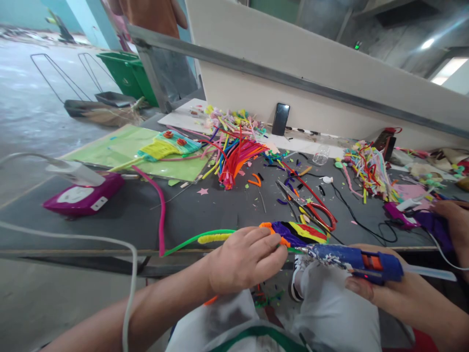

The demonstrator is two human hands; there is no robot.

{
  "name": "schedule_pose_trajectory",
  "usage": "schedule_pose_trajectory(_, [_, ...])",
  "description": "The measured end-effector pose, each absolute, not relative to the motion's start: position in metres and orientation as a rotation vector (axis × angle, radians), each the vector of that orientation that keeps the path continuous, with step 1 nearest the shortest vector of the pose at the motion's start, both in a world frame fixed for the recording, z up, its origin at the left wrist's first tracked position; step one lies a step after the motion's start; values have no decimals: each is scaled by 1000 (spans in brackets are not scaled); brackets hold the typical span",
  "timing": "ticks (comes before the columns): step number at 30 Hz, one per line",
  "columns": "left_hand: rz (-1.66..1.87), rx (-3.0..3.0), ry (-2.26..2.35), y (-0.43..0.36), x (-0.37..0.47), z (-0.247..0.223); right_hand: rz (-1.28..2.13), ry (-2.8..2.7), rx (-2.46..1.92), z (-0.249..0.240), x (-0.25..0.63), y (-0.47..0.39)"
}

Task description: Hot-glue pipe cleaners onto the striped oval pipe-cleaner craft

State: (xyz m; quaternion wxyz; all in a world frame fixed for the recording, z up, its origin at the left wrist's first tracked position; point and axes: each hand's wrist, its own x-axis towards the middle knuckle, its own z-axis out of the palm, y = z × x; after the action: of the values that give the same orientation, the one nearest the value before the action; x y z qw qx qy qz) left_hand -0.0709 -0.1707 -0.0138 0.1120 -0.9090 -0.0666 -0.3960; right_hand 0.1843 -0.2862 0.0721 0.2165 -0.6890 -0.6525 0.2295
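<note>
At the table's front edge, my left hand (249, 256) rests its closed fingers on a striped pipe-cleaner piece (293, 232) in orange, purple, black, yellow and red. Green and yellow pipe cleaners (214, 238) stick out to the left of that hand. My right hand (395, 293) is wrapped round a blue glue gun (362, 264), whose nozzle points left and meets the lower edge of the striped piece. A clear glue stick (430, 273) juts from the gun's back. Red-handled scissors (320, 216) lie just beyond the striped piece.
Pipe-cleaner bundles (238, 161) and a phone (281, 119) are farther back on the grey table (198, 210). A magenta power block (84, 195) with a white cable sits left, near a green board (110, 146). At the right edge is another person's hand (454, 227).
</note>
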Motion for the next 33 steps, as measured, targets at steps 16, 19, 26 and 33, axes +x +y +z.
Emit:
schedule_pose_trajectory(16, [-1168, -2657, -185, -171, -72, -14, 617, -1894, -1938, 71, 190, -290])
schedule_pose_trajectory(19, [-1179, -2653, -180, -170, -73, -14, 645, -1902, -1940, 71, 193, -289])
schedule_pose_trajectory(26, [-1195, -2643, -165, -169, -73, -12, 684, -1925, -1942, 72, 196, -289])
schedule_pose_trajectory(33, [-1179, -2647, -152, -170, -72, -11, 722, -1937, -1930, 64, 206, -291])
